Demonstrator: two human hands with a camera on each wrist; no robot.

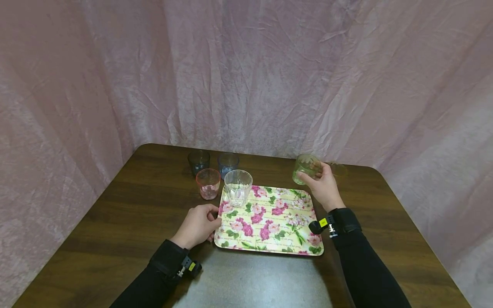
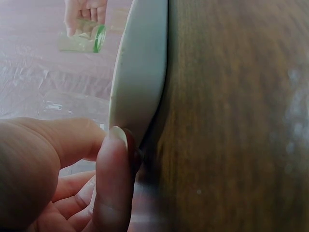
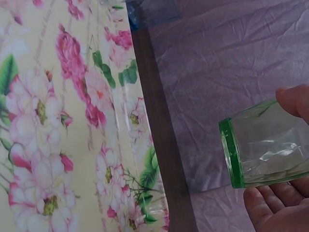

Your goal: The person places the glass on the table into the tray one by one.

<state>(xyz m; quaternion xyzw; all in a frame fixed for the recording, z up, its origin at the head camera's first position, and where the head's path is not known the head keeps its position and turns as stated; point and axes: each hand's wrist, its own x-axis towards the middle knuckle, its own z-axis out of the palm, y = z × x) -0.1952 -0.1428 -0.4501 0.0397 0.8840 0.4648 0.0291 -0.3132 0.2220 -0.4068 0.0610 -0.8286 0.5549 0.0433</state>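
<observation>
A flowered tray [image 1: 265, 231] lies on the table, and my left hand [image 1: 196, 226] pinches its left edge. Close up in the left wrist view, the thumb and forefinger meet at the tray's pale rim [image 2: 140, 72]. My right hand [image 1: 327, 188] grips a green glass [image 1: 306, 167] around its side, above the table beyond the tray's back right corner. The thick green base of that glass [image 3: 232, 154] points toward the tray in the right wrist view. On the tray's back left corner stands a clear glass [image 1: 238, 188].
Left of the tray's back corner stand a pink glass [image 1: 208, 186], a dark grey glass [image 1: 198, 162] and a blue glass [image 1: 228, 164]. A faint yellowish glass [image 1: 340, 170] shows just behind my right hand. A pink curtain [image 1: 246, 85] hangs behind the wooden table [image 1: 127, 222].
</observation>
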